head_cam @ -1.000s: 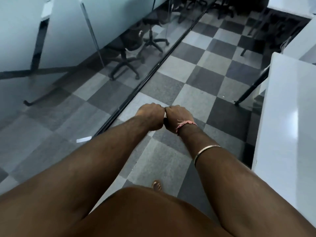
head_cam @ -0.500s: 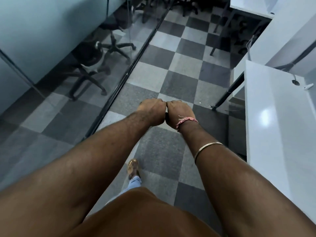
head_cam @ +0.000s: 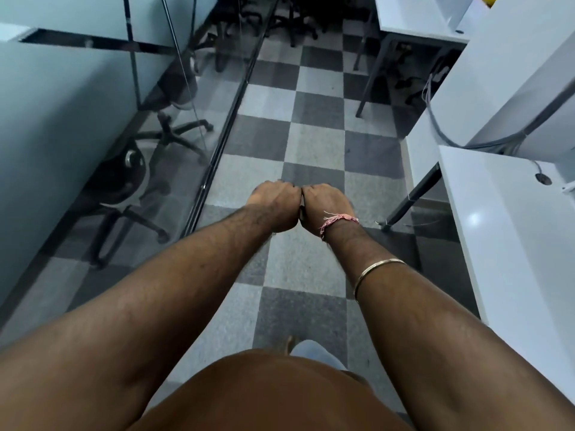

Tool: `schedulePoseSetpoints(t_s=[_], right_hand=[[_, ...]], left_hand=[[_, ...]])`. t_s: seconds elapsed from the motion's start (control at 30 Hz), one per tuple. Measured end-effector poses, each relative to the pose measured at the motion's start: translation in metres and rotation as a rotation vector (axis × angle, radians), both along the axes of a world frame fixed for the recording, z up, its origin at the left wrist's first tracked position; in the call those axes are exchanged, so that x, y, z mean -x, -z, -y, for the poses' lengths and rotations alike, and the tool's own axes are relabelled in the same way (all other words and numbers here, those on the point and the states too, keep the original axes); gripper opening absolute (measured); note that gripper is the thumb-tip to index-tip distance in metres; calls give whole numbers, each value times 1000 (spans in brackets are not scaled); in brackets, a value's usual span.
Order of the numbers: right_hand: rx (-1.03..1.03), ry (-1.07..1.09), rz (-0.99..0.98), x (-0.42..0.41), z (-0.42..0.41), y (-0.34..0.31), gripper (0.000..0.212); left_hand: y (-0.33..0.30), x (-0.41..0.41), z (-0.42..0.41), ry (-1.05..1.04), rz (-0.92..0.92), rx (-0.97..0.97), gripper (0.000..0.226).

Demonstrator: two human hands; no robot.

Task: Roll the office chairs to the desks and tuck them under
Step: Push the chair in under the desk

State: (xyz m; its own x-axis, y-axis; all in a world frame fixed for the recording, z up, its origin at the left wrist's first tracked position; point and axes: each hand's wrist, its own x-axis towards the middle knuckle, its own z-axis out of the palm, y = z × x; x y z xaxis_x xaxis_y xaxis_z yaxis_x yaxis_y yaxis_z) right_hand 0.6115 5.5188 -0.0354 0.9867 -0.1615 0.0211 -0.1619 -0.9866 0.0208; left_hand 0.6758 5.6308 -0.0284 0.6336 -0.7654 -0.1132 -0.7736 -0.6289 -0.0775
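Note:
My left hand [head_cam: 275,205] and my right hand [head_cam: 325,209] are both curled into fists, pressed knuckle to knuckle in front of me above the checkered carpet. Neither holds anything. Black office chairs [head_cam: 292,17] stand far ahead at the end of the aisle. A white desk [head_cam: 513,244] runs along my right side, and another white desk [head_cam: 413,23] stands further ahead on the right. Two more black chairs [head_cam: 124,188] show on the left, through or in the glass partition.
A glass partition [head_cam: 174,88] with a floor track [head_cam: 217,144] lines the left of the aisle. Grey cables [head_cam: 441,119] hang between the right-hand desks. Slanted desk legs [head_cam: 413,197] reach into the aisle. My foot [head_cam: 314,349] shows below.
I have walked forward along the aisle: the left chairs and the right desk slid closer and past. My fists have stayed pressed together.

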Motion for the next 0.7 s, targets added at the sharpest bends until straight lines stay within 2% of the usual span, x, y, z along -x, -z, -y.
schedulePoseSetpoints(t_s=[0.27, 0.53, 0.7], right_hand=[[-30, -6, -13, -184, 106, 30, 24], [-4, -48, -25, -366, 232, 1, 25], [9, -48, -22, -453, 286, -5, 25]], left_hand=[[24, -181, 107, -11, 1, -47, 34], [-4, -354, 228, -100, -52, -3, 35], [-7, -442, 283, -78, -28, 0, 35]])
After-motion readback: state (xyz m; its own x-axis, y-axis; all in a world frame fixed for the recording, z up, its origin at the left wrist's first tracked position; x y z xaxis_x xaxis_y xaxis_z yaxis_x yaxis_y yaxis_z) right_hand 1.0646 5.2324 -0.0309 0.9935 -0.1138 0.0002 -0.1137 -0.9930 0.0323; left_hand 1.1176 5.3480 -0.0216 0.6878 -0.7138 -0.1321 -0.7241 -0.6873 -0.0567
